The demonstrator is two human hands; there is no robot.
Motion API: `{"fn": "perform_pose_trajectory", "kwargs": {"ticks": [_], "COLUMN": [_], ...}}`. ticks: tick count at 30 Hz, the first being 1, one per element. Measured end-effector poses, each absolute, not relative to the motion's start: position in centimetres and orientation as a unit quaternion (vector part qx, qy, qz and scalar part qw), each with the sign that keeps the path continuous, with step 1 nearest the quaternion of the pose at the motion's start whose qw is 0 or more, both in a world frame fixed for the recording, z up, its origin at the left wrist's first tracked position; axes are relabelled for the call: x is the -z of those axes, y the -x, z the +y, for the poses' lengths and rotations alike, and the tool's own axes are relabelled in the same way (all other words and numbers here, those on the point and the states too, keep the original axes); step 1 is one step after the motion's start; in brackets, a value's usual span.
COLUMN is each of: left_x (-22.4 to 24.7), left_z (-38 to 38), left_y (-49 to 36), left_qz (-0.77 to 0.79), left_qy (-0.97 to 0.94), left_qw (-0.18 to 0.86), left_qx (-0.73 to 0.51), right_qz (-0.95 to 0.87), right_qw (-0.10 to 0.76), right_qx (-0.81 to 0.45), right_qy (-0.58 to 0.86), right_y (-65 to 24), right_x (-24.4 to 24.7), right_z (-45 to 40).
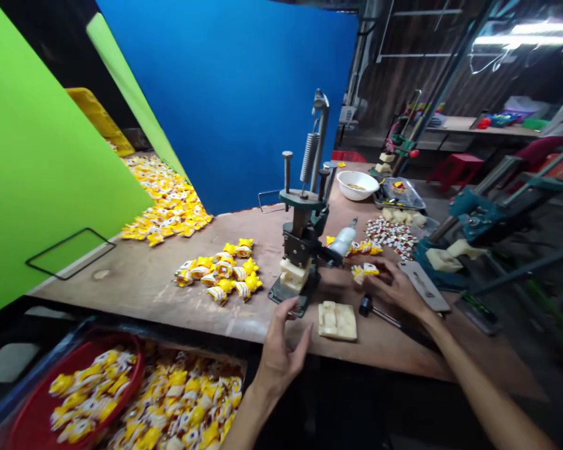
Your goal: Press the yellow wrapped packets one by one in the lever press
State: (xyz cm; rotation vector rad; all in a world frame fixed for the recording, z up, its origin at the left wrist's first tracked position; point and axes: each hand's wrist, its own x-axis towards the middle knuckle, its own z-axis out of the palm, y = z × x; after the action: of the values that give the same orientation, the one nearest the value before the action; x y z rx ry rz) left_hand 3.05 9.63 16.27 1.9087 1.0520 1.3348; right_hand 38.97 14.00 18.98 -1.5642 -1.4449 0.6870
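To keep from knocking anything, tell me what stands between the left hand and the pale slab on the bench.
Nothing visible does. The left hand sits just left of the pale slab, with only a narrow bare strip of the wooden bench between them.

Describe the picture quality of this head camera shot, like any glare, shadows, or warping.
In the head view, the long white ceiling light blows out into glare at upper right, wide-angle distortion tilts and stretches the brown wooden workbench, and the dark slatted wall behind falls into dim shadow.
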Motion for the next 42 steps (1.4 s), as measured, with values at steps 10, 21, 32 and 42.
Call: {"fn": "perform_pose_trajectory", "kwargs": {"ticks": [10, 21, 32, 42], "left_x": [-17.8, -15.5, -16.4, -15.9], "left_z": [8.9, 13.2, 14.8, 15.6], "left_y": [-3.8, -2.6, -4.0, -4.8], "left_qz": [0.377, 0.52, 0.566, 0.54], "left_qy": [-0.701, -0.582, -0.608, -0.646], "left_qw": [0.282, 0.229, 0.226, 0.201], "left_qx": [-0.536, -0.582, -0.509, -0.501], "right_qz": [-0.517, -0.458, -0.422, -0.317], "right_qw": [0.387, 0.44, 0.441, 0.599], "right_qx": [-0.562, -0.549, -0.558, -0.553], "right_qy": [0.517, 0.543, 0.562, 0.485], "right_y": [-25.6, -26.1, -27.5, -33.7], "right_x": [-22.2, -19.6, -19.4, -26.2], "right_z": [11.1, 14.2, 14.3, 24.3]}}
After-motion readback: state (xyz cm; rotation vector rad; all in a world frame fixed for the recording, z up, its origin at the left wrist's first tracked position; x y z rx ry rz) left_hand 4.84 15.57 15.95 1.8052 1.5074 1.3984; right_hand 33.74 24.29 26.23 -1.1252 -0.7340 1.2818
